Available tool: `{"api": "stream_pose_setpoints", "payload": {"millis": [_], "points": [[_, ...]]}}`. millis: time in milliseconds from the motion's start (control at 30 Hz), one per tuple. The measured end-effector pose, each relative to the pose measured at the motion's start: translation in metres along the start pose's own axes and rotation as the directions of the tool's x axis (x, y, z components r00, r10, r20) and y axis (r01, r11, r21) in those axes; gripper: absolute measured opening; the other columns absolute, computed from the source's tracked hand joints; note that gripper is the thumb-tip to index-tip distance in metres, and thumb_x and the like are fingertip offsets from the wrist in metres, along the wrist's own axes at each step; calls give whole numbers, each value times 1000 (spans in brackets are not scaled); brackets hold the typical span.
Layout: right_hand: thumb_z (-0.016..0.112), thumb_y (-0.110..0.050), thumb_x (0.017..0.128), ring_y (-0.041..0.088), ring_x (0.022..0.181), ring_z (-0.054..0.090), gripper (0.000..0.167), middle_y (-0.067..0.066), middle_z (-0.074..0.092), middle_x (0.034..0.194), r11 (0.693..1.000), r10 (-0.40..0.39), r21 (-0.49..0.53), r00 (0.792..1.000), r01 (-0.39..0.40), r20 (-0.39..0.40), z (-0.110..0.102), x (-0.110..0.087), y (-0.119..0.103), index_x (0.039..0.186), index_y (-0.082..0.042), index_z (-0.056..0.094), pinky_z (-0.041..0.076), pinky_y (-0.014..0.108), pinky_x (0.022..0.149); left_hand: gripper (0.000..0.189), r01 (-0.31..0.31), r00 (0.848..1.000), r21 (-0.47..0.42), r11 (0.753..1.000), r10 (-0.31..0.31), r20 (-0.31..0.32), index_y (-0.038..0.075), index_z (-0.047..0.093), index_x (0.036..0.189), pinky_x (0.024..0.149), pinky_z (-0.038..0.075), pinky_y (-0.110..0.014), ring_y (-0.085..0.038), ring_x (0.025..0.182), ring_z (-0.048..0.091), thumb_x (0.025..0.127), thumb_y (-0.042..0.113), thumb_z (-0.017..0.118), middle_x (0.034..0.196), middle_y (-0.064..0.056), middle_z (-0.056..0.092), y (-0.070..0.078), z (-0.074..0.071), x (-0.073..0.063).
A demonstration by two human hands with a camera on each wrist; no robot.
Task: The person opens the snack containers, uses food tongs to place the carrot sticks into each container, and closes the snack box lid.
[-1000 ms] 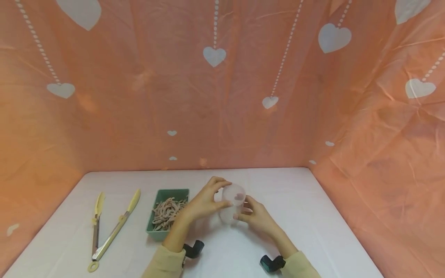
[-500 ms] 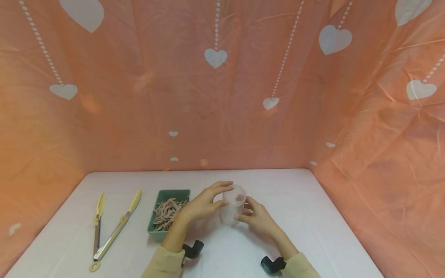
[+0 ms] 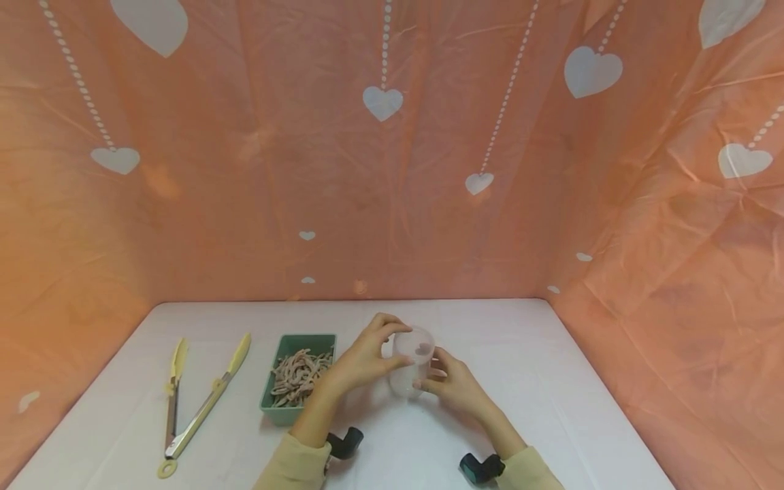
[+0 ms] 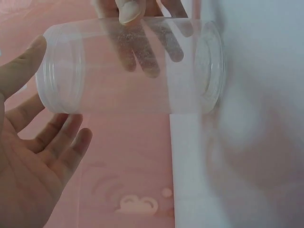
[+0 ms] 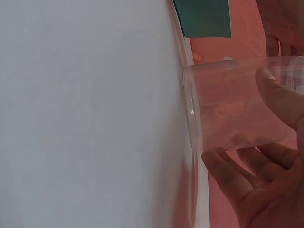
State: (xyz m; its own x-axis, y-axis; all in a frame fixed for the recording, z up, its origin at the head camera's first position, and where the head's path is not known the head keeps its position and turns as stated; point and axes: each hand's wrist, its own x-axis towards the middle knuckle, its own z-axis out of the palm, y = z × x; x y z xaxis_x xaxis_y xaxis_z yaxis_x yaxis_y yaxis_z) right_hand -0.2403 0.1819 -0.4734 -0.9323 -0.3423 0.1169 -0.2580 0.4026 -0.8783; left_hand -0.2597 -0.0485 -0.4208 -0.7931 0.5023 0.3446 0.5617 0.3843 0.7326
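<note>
A clear plastic jar [image 3: 402, 382] stands upright on the white table, its flat base toward the tabletop in the left wrist view. Its ridged top end [image 4: 59, 71] sits between the thumb and fingers of my left hand [image 3: 364, 355], which grips it from the left. Lower down, my right hand [image 3: 458, 386] holds the jar's side, thumb [image 5: 275, 95] on the near wall and fingers round the other side. Through the clear wall [image 4: 123, 90] some right-hand fingers show in the left wrist view. No contents show inside the jar.
Left of the jar is a green rectangular tub [image 3: 282, 412] of brownish, twisted strips [image 3: 300, 376], partly behind my left forearm. Farther left, spread tongs [image 3: 199, 422] with yellow tips and metal arms lie on the table [image 3: 527, 381]. An orange heart-print cloth [image 3: 429, 238] surrounds the table.
Half a second ago the left fingers were straighter and looser at the jar's top; now they are bent round it again. The right hand and jar keep their place.
</note>
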Motion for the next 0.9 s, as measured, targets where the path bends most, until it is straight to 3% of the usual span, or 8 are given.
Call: {"api": "stream_pose_setpoints", "payload": {"millis": [233,500,633,900], "points": [[81,-15,92,52,124,60,67,34,55,142,1000,8,8,1000,-8,4,0,-1,0,147,2,48,53,54,98,55,65,998,-5,998,-65,1,4,61,139,110,42,-54,-33,131,51,91,21,83,137,-12,45,3,3,-1],[82,-15,91,52,124,60,68,33,56,141,1000,2,-11,1000,-2,-10,0,-1,0,147,3,49,53,57,98,47,-47,993,6,999,46,105,3,56,145,116,34,-61,-40,147,40,101,13,68,158,-18,42,0,-4,-3],[83,-17,91,53,124,60,68,33,57,140,1000,7,-19,1000,-7,-16,0,-1,0,147,3,49,52,58,98,43,-44,987,-13,999,46,151,3,55,146,117,32,-61,-39,149,36,104,10,61,161,-17,40,0,-6,-3],[82,-15,91,52,124,60,69,33,55,142,1000,4,8,1000,-4,-7,0,-2,-2,148,3,48,53,56,97,45,-46,992,-16,999,48,117,1,56,145,116,33,-61,-41,146,40,103,14,65,156,-19,44,0,-5,-3]]}}
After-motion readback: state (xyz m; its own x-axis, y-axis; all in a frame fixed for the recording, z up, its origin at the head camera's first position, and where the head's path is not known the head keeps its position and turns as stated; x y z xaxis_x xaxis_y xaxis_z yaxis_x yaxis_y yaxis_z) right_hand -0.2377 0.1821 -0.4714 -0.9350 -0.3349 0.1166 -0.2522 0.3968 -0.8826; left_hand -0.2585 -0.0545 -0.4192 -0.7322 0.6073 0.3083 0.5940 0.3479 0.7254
